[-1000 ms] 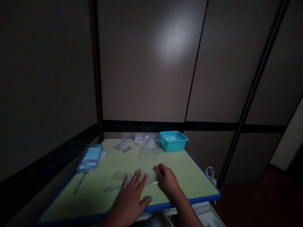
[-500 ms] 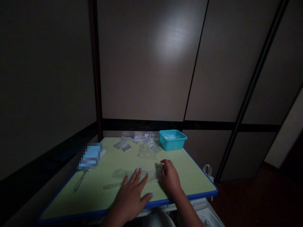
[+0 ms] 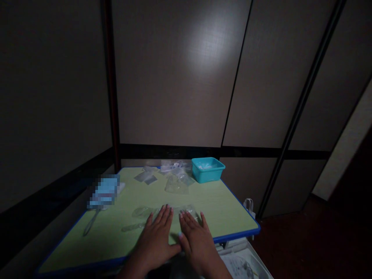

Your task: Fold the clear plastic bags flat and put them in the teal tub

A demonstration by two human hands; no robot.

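Note:
A thin clear plastic piece (image 3: 141, 212) lies flat near the front of the pale green table (image 3: 226, 211). My left hand (image 3: 157, 236) rests palm down on it, fingers stretched out. Beside it, my right hand (image 3: 196, 240) also lies flat on the plastic with its fingers spread, the thumbs close together. Both hands cover part of the plastic. Farther back are another clear plastic piece (image 3: 176, 185) and small flat clear bags (image 3: 145, 176).
A turquoise basket (image 3: 207, 174) with clear plastic inside stands at the back right. A blurred-out blue item (image 3: 105, 190) with a strap lies at the left edge. Below the table at the right is a white drawer or tray (image 3: 254, 257). Dark cabinet panels stand behind.
My right hand has moved left and opened out flat on the plastic beside my left hand. My left hand stays flat. The view has shifted slightly to the right.

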